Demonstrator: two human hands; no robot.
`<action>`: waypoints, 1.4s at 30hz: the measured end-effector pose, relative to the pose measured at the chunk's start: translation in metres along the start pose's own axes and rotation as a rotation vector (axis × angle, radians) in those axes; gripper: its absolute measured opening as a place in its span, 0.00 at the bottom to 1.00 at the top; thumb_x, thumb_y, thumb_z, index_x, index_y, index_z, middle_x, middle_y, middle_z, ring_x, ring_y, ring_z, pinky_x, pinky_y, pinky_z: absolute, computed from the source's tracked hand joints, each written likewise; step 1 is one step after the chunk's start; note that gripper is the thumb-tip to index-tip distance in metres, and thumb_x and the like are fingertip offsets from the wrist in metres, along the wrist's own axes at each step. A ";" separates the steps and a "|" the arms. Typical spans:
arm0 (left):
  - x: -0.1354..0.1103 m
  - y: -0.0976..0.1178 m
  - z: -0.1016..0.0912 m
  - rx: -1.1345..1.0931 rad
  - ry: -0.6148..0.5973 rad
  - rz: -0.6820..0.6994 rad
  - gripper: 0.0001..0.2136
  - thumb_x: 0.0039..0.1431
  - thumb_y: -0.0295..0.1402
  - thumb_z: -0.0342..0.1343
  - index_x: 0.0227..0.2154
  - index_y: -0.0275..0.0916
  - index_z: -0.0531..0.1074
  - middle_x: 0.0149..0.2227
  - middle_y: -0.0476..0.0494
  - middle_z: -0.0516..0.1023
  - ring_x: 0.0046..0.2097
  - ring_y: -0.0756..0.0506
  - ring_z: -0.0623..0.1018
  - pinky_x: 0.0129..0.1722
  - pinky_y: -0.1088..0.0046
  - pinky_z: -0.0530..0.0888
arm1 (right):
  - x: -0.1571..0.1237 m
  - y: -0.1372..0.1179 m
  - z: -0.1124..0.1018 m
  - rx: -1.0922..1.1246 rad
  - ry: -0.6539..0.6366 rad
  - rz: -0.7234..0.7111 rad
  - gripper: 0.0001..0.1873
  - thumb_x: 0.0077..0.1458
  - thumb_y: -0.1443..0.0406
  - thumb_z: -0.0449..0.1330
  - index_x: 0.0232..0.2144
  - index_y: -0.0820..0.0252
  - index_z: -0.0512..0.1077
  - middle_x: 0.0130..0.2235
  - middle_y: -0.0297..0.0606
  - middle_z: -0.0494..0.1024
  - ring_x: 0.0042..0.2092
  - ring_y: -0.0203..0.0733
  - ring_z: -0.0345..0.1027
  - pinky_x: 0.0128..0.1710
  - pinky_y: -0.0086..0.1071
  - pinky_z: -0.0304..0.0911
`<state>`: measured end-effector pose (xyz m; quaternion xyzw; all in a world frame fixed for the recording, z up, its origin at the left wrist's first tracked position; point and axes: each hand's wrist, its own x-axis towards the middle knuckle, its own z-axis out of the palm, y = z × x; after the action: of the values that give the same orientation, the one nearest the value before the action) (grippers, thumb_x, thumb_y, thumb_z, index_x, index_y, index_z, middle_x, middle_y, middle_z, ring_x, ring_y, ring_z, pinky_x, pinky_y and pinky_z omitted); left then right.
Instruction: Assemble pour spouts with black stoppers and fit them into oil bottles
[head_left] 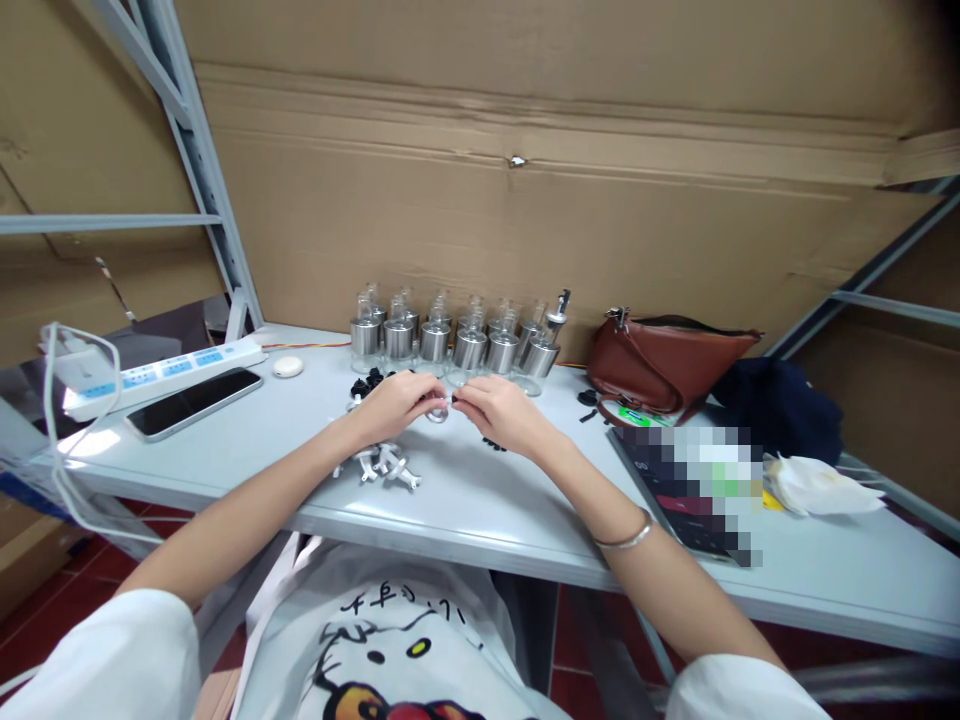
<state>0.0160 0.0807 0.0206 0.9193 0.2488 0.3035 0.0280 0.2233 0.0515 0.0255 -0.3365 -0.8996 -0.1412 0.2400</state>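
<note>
Over the middle of the table my left hand (pixel 397 402) is closed on a small silver metal part (pixel 436 414); its exact kind is unclear. Close beside it, my right hand (pixel 504 408) pinches a small black piece (pixel 454 398) at its fingertips, mostly hidden. Loose silver metal parts (pixel 386 463) lie below my left wrist. Black caps or fittings (pixel 369 382) are heaped behind my left hand, and small black pieces (pixel 493 444) lie under my right. Behind both hands stand several glass bottles (pixel 470 350) with metal sleeves; the rightmost carries a pourer top (pixel 558 315).
A power strip (pixel 169 376), a phone (pixel 196 402) and a white round case (pixel 288 367) lie at left. At right are a brown leather bag (pixel 667 365), a dark partly blurred flat package (pixel 675 490), dark cloth (pixel 784 408) and white tissue (pixel 821 485). Cardboard (pixel 525 230) walls the back.
</note>
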 end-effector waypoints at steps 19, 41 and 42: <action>-0.011 -0.057 -0.050 0.408 0.125 -0.471 0.12 0.61 0.33 0.43 0.41 0.37 0.70 0.42 0.39 0.74 0.47 0.40 0.72 0.48 0.63 0.68 | 0.002 0.001 -0.008 0.160 0.472 0.216 0.17 0.64 0.65 0.40 0.44 0.59 0.68 0.36 0.41 0.67 0.30 0.35 0.64 0.34 0.31 0.64; -0.021 -0.070 -0.043 0.499 -0.324 -0.703 0.09 0.52 0.29 0.47 0.28 0.38 0.73 0.36 0.36 0.78 0.37 0.41 0.76 0.33 0.72 0.67 | -0.001 0.002 -0.003 0.089 0.339 0.204 0.08 0.62 0.63 0.47 0.36 0.58 0.65 0.32 0.40 0.73 0.31 0.39 0.66 0.33 0.31 0.60; -0.021 -0.070 -0.042 0.498 -0.331 -0.709 0.09 0.51 0.29 0.47 0.28 0.38 0.73 0.35 0.36 0.78 0.36 0.41 0.77 0.32 0.72 0.66 | -0.001 0.002 -0.003 0.087 0.336 0.196 0.08 0.62 0.64 0.47 0.36 0.58 0.65 0.32 0.40 0.73 0.31 0.40 0.66 0.33 0.31 0.60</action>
<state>-0.0532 0.1277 0.0299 0.7922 0.6055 0.0551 -0.0522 0.2262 0.0508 0.0278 -0.3834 -0.8152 -0.1324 0.4135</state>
